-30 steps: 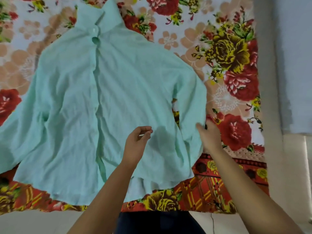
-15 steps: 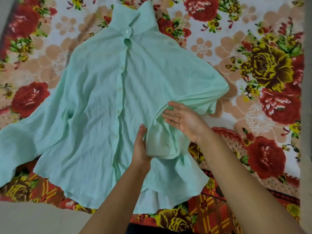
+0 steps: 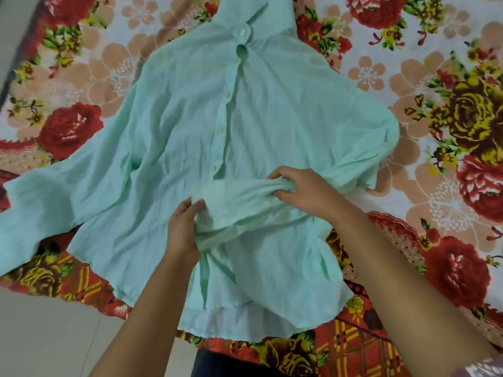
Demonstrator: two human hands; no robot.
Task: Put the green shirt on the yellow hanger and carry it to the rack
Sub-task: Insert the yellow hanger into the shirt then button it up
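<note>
A pale green buttoned shirt (image 3: 190,137) lies front up on a floral bedsheet, its collar at the top. Its right sleeve is folded across the lower front. My right hand (image 3: 307,189) grips that sleeve where it bunches near the middle. My left hand (image 3: 185,227) pinches the sleeve's cuff end. The left sleeve spreads out toward the left edge. No yellow hanger and no rack are in view.
The floral bedsheet (image 3: 449,118), red, peach and yellow, covers the bed under the shirt. A pale floor (image 3: 54,336) shows at the lower left beyond the sheet's edge. Dark clothing of the person (image 3: 217,363) is at the bottom centre.
The right sleeve, first lying out to the right, has been pulled leftward over the shirt front. Both hands have closed on it, and the view has shifted left.
</note>
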